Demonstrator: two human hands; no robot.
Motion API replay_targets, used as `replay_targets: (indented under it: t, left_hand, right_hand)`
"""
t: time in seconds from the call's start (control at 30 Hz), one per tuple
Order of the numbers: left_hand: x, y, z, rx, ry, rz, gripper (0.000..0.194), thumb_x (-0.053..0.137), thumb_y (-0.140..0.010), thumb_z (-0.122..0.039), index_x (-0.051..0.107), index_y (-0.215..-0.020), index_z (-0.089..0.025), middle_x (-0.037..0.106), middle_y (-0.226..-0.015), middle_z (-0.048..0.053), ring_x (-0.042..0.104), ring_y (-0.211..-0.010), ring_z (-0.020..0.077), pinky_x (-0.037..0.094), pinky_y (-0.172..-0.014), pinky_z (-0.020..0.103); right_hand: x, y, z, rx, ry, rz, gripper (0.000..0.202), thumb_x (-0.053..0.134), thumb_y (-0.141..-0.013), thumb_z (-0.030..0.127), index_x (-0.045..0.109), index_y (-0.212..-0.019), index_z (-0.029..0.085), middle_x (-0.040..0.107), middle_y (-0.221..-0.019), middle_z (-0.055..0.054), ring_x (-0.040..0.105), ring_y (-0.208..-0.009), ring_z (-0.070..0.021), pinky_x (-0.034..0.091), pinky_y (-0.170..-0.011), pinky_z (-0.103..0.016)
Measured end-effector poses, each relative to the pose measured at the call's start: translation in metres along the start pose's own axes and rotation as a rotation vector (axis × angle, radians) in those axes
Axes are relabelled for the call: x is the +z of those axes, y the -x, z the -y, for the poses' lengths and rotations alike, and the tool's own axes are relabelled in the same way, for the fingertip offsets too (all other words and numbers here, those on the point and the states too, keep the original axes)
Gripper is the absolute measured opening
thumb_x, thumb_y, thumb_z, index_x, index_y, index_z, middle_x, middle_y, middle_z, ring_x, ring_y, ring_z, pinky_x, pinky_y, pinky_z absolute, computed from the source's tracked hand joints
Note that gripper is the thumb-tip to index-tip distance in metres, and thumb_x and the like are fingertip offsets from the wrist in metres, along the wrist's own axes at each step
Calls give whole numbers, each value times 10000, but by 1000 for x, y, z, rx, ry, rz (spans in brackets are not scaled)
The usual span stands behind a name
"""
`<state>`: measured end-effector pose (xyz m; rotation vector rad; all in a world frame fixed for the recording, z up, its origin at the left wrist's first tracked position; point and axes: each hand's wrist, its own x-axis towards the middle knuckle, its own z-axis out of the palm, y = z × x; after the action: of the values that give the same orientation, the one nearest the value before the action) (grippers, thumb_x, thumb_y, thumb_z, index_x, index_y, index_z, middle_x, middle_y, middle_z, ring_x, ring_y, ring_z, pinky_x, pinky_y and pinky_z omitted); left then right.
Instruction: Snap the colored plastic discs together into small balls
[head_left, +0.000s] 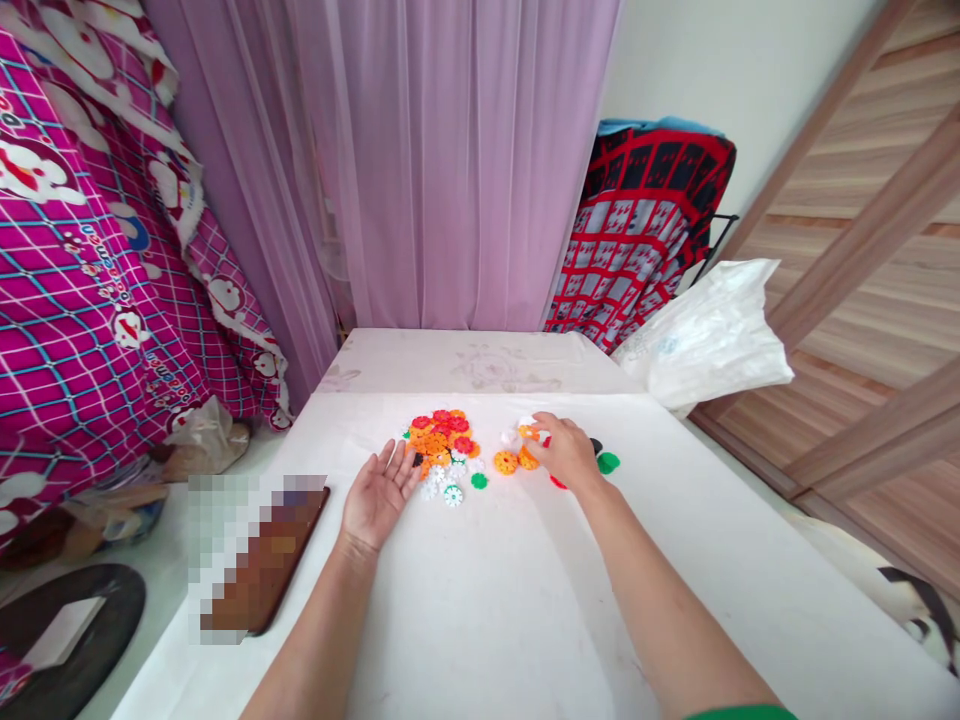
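My left hand (pixel 381 492) lies palm up with its fingers stretched out, at the left edge of a pile of notched plastic discs (pixel 439 437). That pile is mostly orange and red, with white, green and black pieces. Toward its front sit a white disc (pixel 453 495) and a green disc (pixel 479 481). My right hand (pixel 564 452) is bent over a smaller group, thumb and fingers closed around an orange notched disc (pixel 529 432). Another orange disc (pixel 505 462) rests just left of it. Red pieces are partly hidden under this hand.
A green disc (pixel 608 463) and a black disc (pixel 595 445) lie right of my right hand. At the left edge of the white table (pixel 480 600) is a pixelated dark flat object (pixel 266 565). A white plastic bag (pixel 712 335) stands beyond the table's right side.
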<state>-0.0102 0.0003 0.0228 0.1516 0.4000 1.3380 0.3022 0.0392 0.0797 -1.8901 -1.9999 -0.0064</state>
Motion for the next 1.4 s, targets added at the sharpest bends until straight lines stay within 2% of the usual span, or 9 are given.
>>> replay_targets:
  t: [0.1,0.27,0.5,0.7,0.83,0.93,1.07,1.23,1.4]
  left_hand:
    - [0,0,-1,0,2,7,291,433,-926,-254,640,-1123,-197,679,-1171,68,591,-1151,207,434,-1013,422]
    - [1,2,-1,4,-4,7,291,435,-921,-253,647,-1113,-201,685,-1158,70,589,-1155,205,426,-1022,422]
    - [1,3,0,9,-14,-3,291,439,-919,-251,646,-1115,-193,683,-1159,76,575,-1175,208,419,-1031,420]
    - [2,2,0,3,-10,3,286,437,-922,-253,652,-1103,-200,680,-1166,71,572,-1179,205,419,-1032,418]
    - [2,2,0,2,-13,-4,284,433,-926,-261,654,-1094,-199,685,-1160,63,579,-1169,201,415,-1037,416]
    - [1,2,0,0,-18,6,281,445,-921,-261,648,-1108,-205,682,-1165,57,580,-1168,197,407,-1045,421]
    - [-1,1,0,3,-29,28,285,466,-911,-265,640,-1132,-217,675,-1177,63,569,-1182,199,395,-1053,425]
    - [1,2,0,6,-25,-6,279,445,-922,-265,648,-1102,-200,676,-1173,72,582,-1161,206,413,-1029,427]
    - [4,2,1,7,-28,-16,278,437,-924,-269,654,-1083,-199,680,-1165,62,587,-1151,203,427,-1013,420]
  right_hand:
    - [-1,9,-7,-55,16,2,400,589,-788,324,569,-1175,224,699,-1018,-42,573,-999,-228,398,-849,-315]
    - [9,20,12,-165,24,56,378,593,-787,321,581,-1154,227,674,-1025,-58,540,-1020,-226,355,-865,-324]
    - [16,22,19,-185,50,88,362,584,-783,332,604,-1129,230,649,-991,-84,512,-1033,-242,305,-869,-342]
    - [17,23,17,-219,45,115,401,563,-799,323,581,-1190,239,651,-1098,-98,465,-1128,-263,294,-903,-383]
    - [13,16,20,-204,30,128,348,522,-841,315,603,-1171,241,650,-1116,-93,472,-1136,-243,313,-914,-373]
    - [10,6,31,-189,40,159,279,502,-849,260,650,-1085,247,673,-1057,-69,513,-1085,-216,335,-899,-343]
    - [14,-6,54,-200,82,273,257,519,-832,238,671,-1039,254,697,-1020,-47,538,-1054,-213,342,-901,-324]
    - [29,-15,78,-164,141,339,342,544,-806,318,609,-1126,215,689,-1042,-79,559,-1035,-241,373,-842,-332]
    - [40,-21,93,-135,178,374,473,569,-756,312,500,-1206,188,664,-1088,-104,572,-1039,-260,385,-809,-344]
